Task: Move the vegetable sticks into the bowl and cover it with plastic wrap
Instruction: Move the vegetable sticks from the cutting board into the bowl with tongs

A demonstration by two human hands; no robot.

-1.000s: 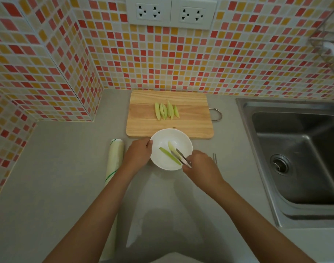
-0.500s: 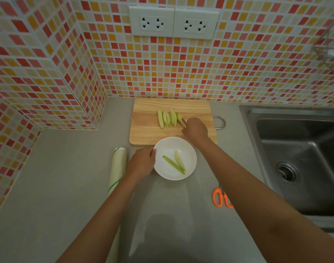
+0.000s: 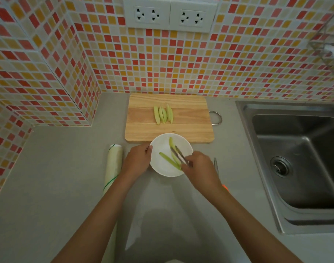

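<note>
Several green vegetable sticks (image 3: 163,114) lie side by side on the wooden cutting board (image 3: 189,128). Just in front of the board sits a white bowl (image 3: 160,147) with three sticks (image 3: 167,158) in it. My left hand (image 3: 136,161) grips the bowl's left rim. My right hand (image 3: 199,168) holds metal tongs (image 3: 179,154) whose tips reach into the bowl over a stick there. A roll of plastic wrap (image 3: 113,166) lies on the counter to the left of my left hand.
A steel sink (image 3: 299,160) takes up the right side. Scissors (image 3: 216,166) with orange handles lie right of the bowl, mostly hidden by my right arm. Tiled walls close the back and left, with two sockets (image 3: 170,15) above the board.
My right hand went to the board with the tongs, then came back over the bowl. One more stick is in the bowl and one fewer lies on the board. The left hand stayed.
</note>
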